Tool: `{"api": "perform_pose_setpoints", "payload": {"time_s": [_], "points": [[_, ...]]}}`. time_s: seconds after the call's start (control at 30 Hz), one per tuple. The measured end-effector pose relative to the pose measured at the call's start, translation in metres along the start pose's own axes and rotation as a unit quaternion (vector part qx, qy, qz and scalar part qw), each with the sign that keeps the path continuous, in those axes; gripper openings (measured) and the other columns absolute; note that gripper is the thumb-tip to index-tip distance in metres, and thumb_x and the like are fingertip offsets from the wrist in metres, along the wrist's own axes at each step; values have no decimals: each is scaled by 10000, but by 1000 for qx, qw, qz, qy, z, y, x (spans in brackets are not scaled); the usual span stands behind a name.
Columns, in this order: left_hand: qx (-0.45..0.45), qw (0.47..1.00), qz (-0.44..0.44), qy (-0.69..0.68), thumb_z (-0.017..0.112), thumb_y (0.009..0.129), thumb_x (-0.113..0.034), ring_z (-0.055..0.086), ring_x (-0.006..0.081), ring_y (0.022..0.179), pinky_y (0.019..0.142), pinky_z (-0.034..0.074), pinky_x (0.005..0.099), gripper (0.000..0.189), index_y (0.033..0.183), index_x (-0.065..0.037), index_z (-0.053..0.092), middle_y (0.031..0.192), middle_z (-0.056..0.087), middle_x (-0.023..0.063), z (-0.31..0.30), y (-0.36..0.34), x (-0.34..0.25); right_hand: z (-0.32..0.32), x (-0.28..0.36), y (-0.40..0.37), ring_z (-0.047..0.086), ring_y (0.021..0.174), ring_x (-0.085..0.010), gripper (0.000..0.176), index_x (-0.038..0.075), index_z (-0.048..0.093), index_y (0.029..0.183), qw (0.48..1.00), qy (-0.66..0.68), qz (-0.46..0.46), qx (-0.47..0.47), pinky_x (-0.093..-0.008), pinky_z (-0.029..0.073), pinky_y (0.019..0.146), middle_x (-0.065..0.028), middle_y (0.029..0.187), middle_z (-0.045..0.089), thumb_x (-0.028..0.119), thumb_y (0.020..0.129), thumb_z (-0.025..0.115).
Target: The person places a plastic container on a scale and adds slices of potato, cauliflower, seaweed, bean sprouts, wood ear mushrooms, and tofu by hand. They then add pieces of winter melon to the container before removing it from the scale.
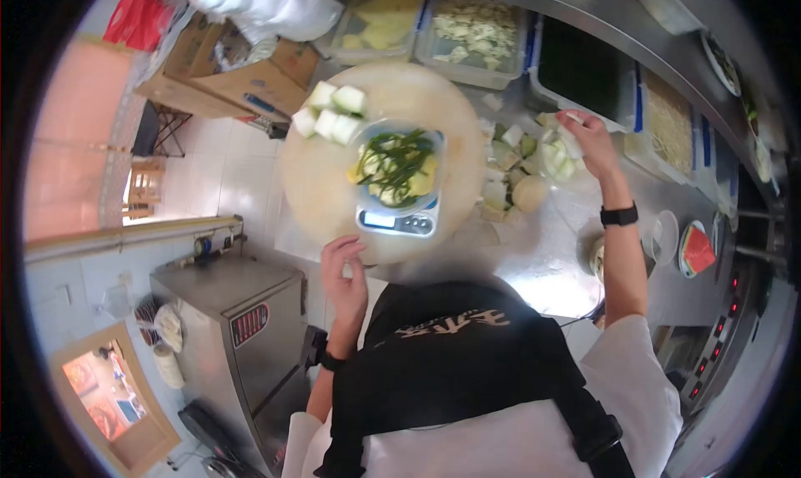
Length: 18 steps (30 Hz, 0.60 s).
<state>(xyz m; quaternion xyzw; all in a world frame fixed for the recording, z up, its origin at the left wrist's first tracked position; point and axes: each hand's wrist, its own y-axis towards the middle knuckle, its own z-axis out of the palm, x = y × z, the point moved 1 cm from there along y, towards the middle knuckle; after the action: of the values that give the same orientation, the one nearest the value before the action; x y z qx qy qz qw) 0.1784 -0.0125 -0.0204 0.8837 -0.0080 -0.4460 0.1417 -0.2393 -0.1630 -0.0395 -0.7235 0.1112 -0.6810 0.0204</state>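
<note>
My right hand (589, 140) is closed at the fingertips on a pale vegetable piece, partly hidden by the fingers. It is over a clear bowl of pale green-white chunks (559, 163) on the steel counter. My left hand (344, 271) rests near the front edge of a round chopping board (313, 198), fingers loosely bent and apart, holding nothing. On that board a digital kitchen scale (399, 221) carries a clear bowl with dark green strips (396, 165) and yellowish pieces. Behind it, at the left, lie several white gourd chunks (334, 111) with green rind.
Cut vegetable pieces (501, 165) lie between board and right-hand bowl. Along the back stand plastic tubs, one with pale chopped food (476, 27), another with dark green contents (584, 69). A cardboard box (225, 73) is at left; a plate with red food (697, 249) is at right.
</note>
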Motion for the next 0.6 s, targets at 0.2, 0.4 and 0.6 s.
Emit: {"api": "perform_pose_setpoints", "payload": {"time_s": [0.2, 0.4, 0.6], "points": [[8, 999, 8, -51, 514, 726, 80, 537, 250, 934, 842, 398, 332, 209, 833, -59, 629, 952, 598, 86, 6, 4, -6, 127, 90, -44, 553, 728, -66, 224, 17, 621, 980, 987, -42, -50, 144, -213, 447, 643, -24, 868, 627, 187, 837, 596], [29, 995, 25, -97, 513, 712, 102, 544, 244, 907, 804, 420, 327, 221, 823, -53, 624, 931, 601, 86, 11, -6, 2, 191, 83, -55, 565, 846, -140, 238, 50, 587, 1091, 952, -213, -159, 151, -239, 446, 715, -75, 913, 569, 112, 864, 550], [166, 977, 33, -132, 520, 736, 105, 574, 264, 793, 735, 444, 334, 184, 805, -37, 613, 814, 607, 97, 34, -38, 11, 118, 63, -110, 535, 773, -103, 159, 37, 590, 1007, 962, -231, -139, 50, -235, 445, 665, -44, 879, 551, 78, 859, 549]]}}
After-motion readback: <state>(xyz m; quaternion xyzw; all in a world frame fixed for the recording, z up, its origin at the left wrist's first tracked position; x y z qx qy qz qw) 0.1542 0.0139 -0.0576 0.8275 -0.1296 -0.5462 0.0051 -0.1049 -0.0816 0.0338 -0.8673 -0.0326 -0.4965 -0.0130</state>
